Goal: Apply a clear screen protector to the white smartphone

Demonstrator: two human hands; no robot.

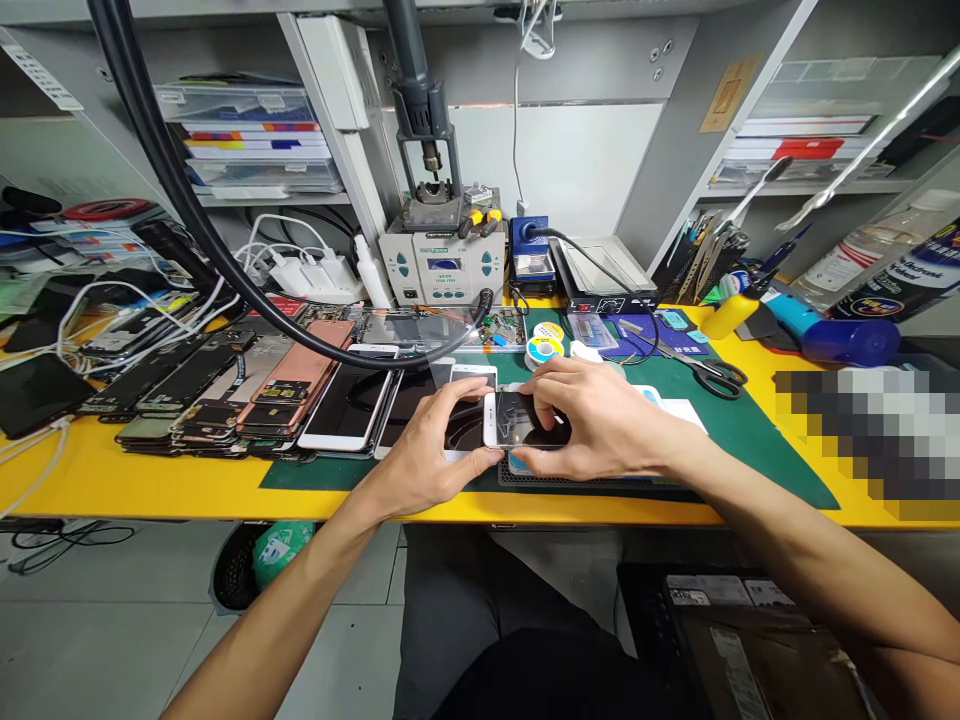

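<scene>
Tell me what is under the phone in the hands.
A black grid pad on a green mat shows under the phone. The phone, left hand and right hand hide what's directly beneath.

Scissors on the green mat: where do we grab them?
Grip the black finger loops of the scissors, coming from above and the right, clear of the right hand. They lie flat on the green mat, blades pointing up-left, so the loops are the open, blade-free end.

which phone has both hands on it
The white-framed phone with dark glass, held at its edges by the left hand and right hand above the green mat. The phones lined up to the left lie untouched on the yellow bench.
</scene>
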